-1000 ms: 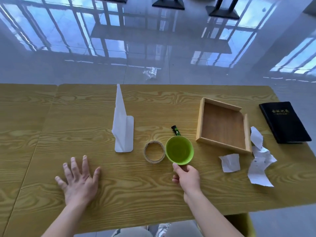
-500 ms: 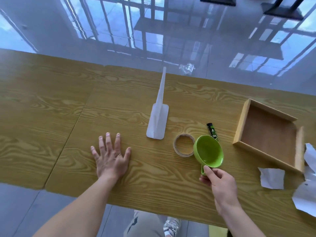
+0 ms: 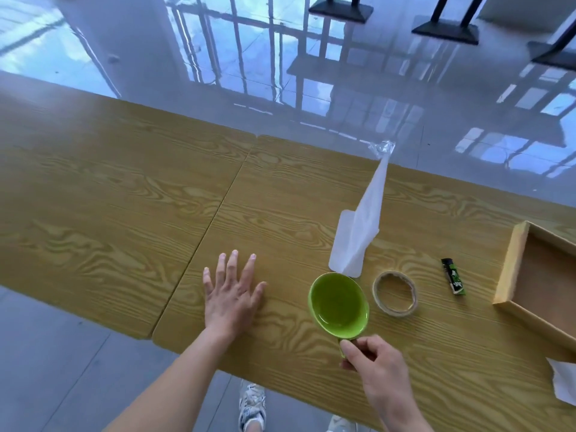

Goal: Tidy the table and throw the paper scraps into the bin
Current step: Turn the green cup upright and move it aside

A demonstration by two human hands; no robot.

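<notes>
From my remote seat I saw the yellow wood-grain table (image 3: 124, 198), two tops butted w/ a seam running diagonally. Just right of that seam the L hand (image 3: 232, 299) lay palm-down on the wood, fingers straight and spread, holding nothing. Below it, past the table's near edge, a grey-white sneaker (image 3: 252, 403) showed on the floor.

Next right stood a white folded sheet (image 3: 358, 232), its flat rounded base on the table and a tapered part rising to a point. The bright green glossy cup (image 3: 338, 305) overlapped that base's near end in my view and tilted its mouth toward the camera. Couldn't tell if its bottom touched the wood. The R hand (image 3: 374, 360) pinched the cup's handle btwn thumb and curled fingers, at the near side.

Just beside the cup lay a beige roll of masking tape (image 3: 395, 293), flat. Then a small green-and-black sachet (image 3: 453, 276), apart from the tape. Then the shallow light-wood tray (image 3: 511, 263), cut by the frame.

The task's thing, a white torn paper scrap (image 3: 565, 381), lay at the far right edge, near the tray's near corner, only partly in view. It was right of the R hand, not touched, and well apart from the L hand.
</notes>
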